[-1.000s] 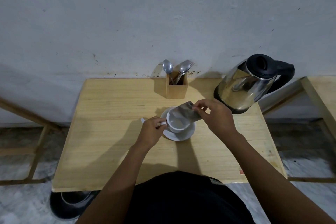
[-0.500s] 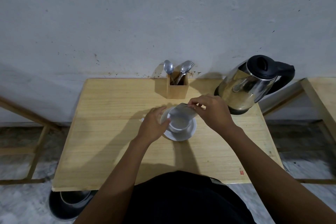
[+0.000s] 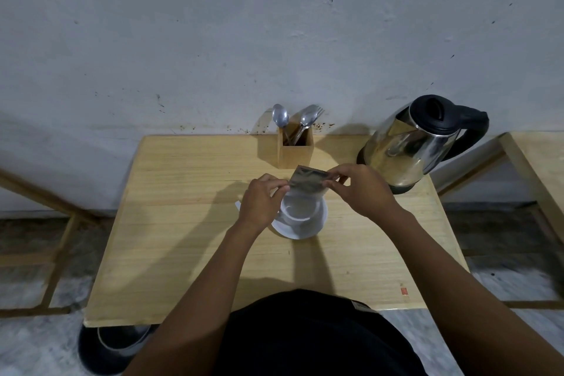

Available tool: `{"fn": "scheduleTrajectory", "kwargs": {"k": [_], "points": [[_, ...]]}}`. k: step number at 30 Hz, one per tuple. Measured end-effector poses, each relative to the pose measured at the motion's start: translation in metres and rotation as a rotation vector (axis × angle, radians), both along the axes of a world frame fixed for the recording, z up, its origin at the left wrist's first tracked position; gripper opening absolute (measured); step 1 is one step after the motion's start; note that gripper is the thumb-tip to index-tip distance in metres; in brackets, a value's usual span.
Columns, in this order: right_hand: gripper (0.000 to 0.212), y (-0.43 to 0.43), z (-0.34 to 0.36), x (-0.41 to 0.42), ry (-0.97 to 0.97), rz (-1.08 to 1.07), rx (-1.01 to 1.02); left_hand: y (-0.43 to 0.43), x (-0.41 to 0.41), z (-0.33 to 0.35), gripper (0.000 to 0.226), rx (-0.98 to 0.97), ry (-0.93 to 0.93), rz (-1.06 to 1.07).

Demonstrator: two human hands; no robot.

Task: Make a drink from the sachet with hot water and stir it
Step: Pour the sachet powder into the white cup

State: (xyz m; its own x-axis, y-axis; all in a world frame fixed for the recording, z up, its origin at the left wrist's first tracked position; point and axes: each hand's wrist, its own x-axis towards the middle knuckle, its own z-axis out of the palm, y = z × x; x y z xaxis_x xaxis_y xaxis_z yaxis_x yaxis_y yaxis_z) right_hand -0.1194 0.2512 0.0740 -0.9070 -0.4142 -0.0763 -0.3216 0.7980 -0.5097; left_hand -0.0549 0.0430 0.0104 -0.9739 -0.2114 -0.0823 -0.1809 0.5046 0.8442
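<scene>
A cup (image 3: 300, 211) is sitting on a saucer (image 3: 317, 226) mid-table (image 3: 183, 223), with a cutlery holder (image 3: 295, 152) standing behind it, a kettle (image 3: 410, 143) resting to its right, and a sachet (image 3: 309, 182) hanging just above it.

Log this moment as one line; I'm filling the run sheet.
step: sachet handling | left hand and right hand: hold sachet over cup | kettle: untouched

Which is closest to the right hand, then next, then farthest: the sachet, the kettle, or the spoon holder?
From the right hand:
1. Sachet, pinched in its fingers above the cup.
2. Kettle, just behind, to the right.
3. Spoon holder, behind, to the left.
</scene>
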Motion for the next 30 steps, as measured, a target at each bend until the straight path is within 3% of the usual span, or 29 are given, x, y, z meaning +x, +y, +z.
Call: {"fn": "scheduleTrajectory", "kwargs": {"k": [15, 21, 30], "points": [[0.014, -0.008, -0.001, 0.013, 0.173, -0.075, -0.038, 0.002, 0.002, -0.003, 0.018, 0.010, -0.001, 0.016], [0.014, -0.011, -0.003, 0.017, 0.159, -0.101, -0.061, 0.002, 0.003, -0.004, 0.018, 0.029, 0.002, 0.022], [0.022, -0.014, -0.006, 0.014, -0.045, -0.051, -0.251, 0.006, 0.007, 0.002, 0.013, 0.146, -0.037, 0.063]]}}
